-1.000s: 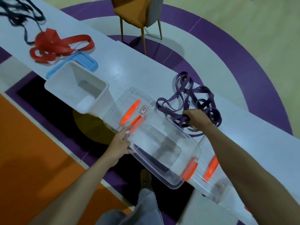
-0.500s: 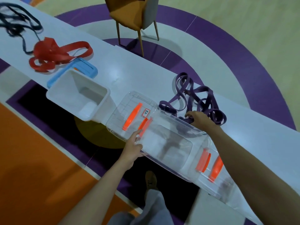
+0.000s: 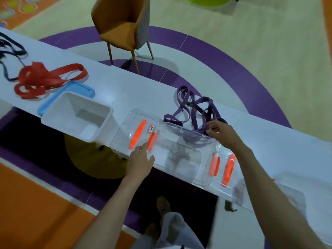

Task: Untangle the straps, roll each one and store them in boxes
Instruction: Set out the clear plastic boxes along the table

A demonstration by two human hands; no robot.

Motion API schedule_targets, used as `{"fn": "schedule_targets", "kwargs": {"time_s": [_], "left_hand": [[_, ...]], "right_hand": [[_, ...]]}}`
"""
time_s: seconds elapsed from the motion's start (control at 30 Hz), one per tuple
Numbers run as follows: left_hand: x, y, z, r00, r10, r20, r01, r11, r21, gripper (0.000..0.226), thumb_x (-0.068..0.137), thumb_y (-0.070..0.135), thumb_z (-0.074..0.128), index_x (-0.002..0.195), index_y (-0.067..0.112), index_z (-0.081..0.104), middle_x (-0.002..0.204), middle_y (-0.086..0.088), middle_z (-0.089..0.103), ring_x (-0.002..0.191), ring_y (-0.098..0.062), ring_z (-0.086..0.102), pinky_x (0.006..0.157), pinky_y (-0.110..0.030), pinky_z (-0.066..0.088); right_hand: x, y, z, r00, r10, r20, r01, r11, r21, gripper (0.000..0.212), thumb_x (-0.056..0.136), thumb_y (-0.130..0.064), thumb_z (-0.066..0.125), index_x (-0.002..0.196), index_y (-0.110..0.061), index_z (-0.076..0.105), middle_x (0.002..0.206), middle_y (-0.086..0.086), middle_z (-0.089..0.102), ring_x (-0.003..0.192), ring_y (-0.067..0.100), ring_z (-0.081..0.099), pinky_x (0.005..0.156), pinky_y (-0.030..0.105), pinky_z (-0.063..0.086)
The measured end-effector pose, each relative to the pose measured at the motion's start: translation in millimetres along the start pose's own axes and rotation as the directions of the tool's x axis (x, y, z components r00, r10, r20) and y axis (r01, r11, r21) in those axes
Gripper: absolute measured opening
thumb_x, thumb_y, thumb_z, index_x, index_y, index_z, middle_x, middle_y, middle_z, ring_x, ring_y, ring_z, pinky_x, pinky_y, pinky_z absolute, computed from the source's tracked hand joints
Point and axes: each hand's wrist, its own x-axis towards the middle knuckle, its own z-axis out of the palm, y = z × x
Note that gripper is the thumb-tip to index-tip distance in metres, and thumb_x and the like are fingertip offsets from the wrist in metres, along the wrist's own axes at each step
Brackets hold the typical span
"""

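Dim, bluish indoor light; soft motion blur, wide-angle bending at edges.

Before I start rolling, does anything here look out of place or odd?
Only the tangles: the purple strap lies in a heap behind the clear box, the red strap bunched beside the blue lid. Nothing spilled or broken.

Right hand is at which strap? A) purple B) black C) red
A: the right hand curls its fingers into the purple strap behind the clear box. The red strap and black strap lie far to the left, untouched.
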Motion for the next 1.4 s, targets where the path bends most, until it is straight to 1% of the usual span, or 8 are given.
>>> {"fn": "schedule_targets", "kwargs": {"time_s": [0.1,0.2,0.5,0.7,0.83,0.97,1.3,1.4], "left_hand": [[-17.8,2.1,-5.6,0.978,0.182,-0.098,-0.159,0.966,0.204,0.057,0.104,0.035,0.054,0.157,0.021,0.038,0.153,-0.008,0.047,0.139,-0.028,0.043,0.101,-0.045,0.050],[-40.5,11.8,-2.1,0.943,0.321,-0.087,-0.283,0.913,0.294,0.054,0.105,0.036,0.052,0.156,0.023,0.041,0.156,-0.007,0.045,0.142,-0.027,0.041,0.106,-0.046,0.046],[-142.2,71.4,53.5,0.807,0.588,0.054,-0.566,0.745,0.352,0.042,0.100,0.029,0.061,0.141,0.022,0.059,0.144,-0.004,0.058,0.134,-0.025,0.052,0.101,-0.042,0.048],[-203.4,135.9,120.3,0.679,0.724,0.125,-0.708,0.599,0.374,0.040,0.094,0.029,0.070,0.133,0.021,0.067,0.135,-0.005,0.065,0.127,-0.027,0.060,0.097,-0.045,0.052],[-238.6,183.4,184.3,0.608,0.782,0.139,-0.756,0.517,0.401,0.038,0.084,0.027,0.080,0.120,0.018,0.072,0.122,-0.008,0.069,0.114,-0.029,0.067,0.088,-0.046,0.056],[-280.7,251.9,250.8,0.616,0.780,0.111,-0.740,0.525,0.420,0.039,0.087,0.029,0.077,0.124,0.020,0.070,0.126,-0.008,0.067,0.116,-0.030,0.064,0.090,-0.047,0.055],[-347.6,415.8,378.5,0.567,0.818,0.099,-0.767,0.480,0.425,0.038,0.079,0.024,0.084,0.115,0.020,0.073,0.115,-0.006,0.071,0.107,-0.030,0.068,0.082,-0.045,0.056],[-332.8,453.6,411.4,0.548,0.835,0.040,-0.760,0.477,0.442,0.036,0.077,0.022,0.084,0.111,0.019,0.073,0.112,-0.005,0.071,0.103,-0.030,0.069,0.080,-0.045,0.056]], "right_hand": [[-69.3,-6.0,8.0,0.988,-0.039,-0.147,0.027,0.996,-0.080,0.034,0.097,-0.024,0.071,0.131,-0.019,0.066,0.125,0.003,0.071,0.110,0.022,0.069,0.095,0.039,0.056],[-141.4,-4.2,19.7,0.972,-0.023,-0.232,-0.019,0.984,-0.177,0.030,0.100,-0.028,0.067,0.130,-0.028,0.066,0.127,-0.004,0.069,0.114,0.018,0.066,0.088,0.034,0.051],[-328.7,33.1,40.6,0.928,0.152,-0.340,-0.216,0.963,-0.160,0.029,0.102,-0.032,0.062,0.131,-0.031,0.065,0.123,-0.012,0.067,0.111,0.013,0.065,0.081,0.032,0.050],[-424.3,105.3,20.2,0.845,0.239,-0.478,-0.326,0.939,-0.107,0.018,0.099,-0.026,0.066,0.116,-0.028,0.071,0.110,-0.011,0.071,0.100,0.015,0.069,0.072,0.033,0.054],[-468.7,181.6,-5.2,0.814,0.265,-0.517,-0.364,0.926,-0.097,0.025,0.100,-0.032,0.065,0.124,-0.032,0.067,0.121,-0.017,0.069,0.107,0.013,0.068,0.079,0.037,0.059],[-508.6,264.6,-45.1,0.806,0.244,-0.539,-0.341,0.936,-0.087,0.025,0.098,-0.026,0.067,0.123,-0.025,0.069,0.122,-0.009,0.070,0.104,0.019,0.070,0.079,0.039,0.060],[-547.7,428.2,-170.7,0.826,0.258,-0.501,-0.363,0.924,-0.123,0.024,0.099,-0.024,0.065,0.122,-0.023,0.070,0.111,-0.002,0.070,0.097,0.025,0.068,0.065,0.029,0.040],[-523.2,467.6,-202.0,0.845,0.231,-0.483,-0.329,0.936,-0.127,0.022,0.096,-0.022,0.069,0.117,-0.021,0.072,0.107,-0.001,0.071,0.094,0.027,0.069,0.063,0.031,0.043]]}}
